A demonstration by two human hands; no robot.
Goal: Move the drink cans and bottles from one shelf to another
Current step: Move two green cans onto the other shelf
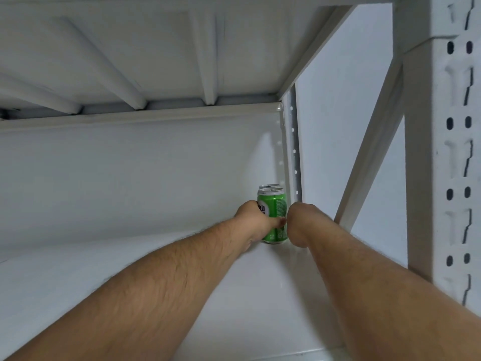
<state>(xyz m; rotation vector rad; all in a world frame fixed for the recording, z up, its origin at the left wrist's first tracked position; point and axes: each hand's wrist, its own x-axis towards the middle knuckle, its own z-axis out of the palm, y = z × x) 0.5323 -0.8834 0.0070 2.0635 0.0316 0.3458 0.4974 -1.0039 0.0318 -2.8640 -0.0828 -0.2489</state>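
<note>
Now, left hand (pixel 251 214): grips upright green can (pixel 274 217), from its left.
Right hand (pixel 299 222): touching can's right; grip unclear.

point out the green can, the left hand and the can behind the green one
green can (pixel 276 217): head view, on its label side
left hand (pixel 253 217): head view, back of the hand
second can (pixel 268 186): head view, its top rim

Soft, even, rather cool light fills the white shelf (pixel 65 269), shadows faint beneath the forearms, a pale glare streak on the back panel (pixel 265 152), wide-angle bending the upright (pixel 442 152).
</note>
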